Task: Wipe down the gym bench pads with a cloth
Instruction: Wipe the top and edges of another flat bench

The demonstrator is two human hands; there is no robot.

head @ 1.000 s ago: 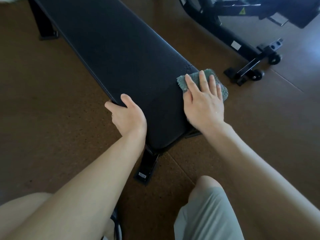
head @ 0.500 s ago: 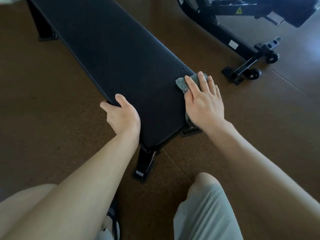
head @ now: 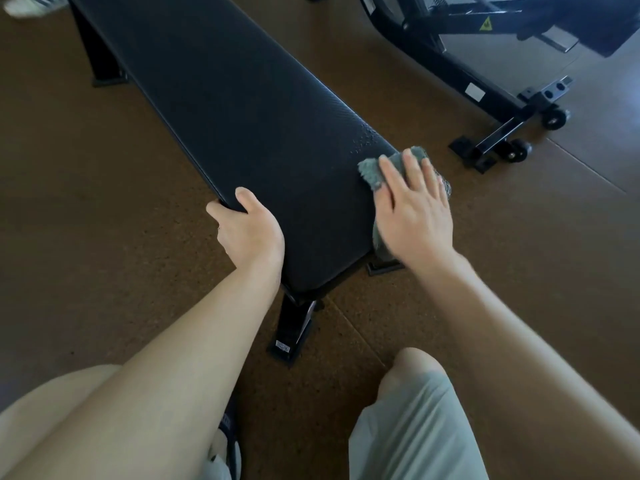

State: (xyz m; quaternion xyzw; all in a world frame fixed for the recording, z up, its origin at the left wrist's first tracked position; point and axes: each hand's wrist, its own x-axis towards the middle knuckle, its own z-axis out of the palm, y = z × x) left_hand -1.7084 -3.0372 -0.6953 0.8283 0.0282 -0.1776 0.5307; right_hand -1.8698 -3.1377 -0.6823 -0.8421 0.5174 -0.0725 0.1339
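The right hand [head: 417,209] presses the grey cloth [head: 372,171] flat at the near right edge of the long bench pad [head: 221,98], which stretches away up-left, while the left hand [head: 247,230] grips its left edge.

The bench pad [head: 242,109] runs from the far left down toward the person, its near end between the two hands. The left hand [head: 247,233] sits on the pad's left edge, thumb on top, fingers over the side. The right hand [head: 417,206] lies on the pad's right edge with the cloth [head: 372,173] under it — the cloth sticks out ahead of the fingers and hangs down the pad's side. Below the near end stands a bench foot [head: 292,332] on the floor [head: 86,237]. Another machine's frame [head: 485,95] stands to the right, well apart — its wheels [head: 519,150] nearest the pad. The person's knees are in front, nearest the camera.
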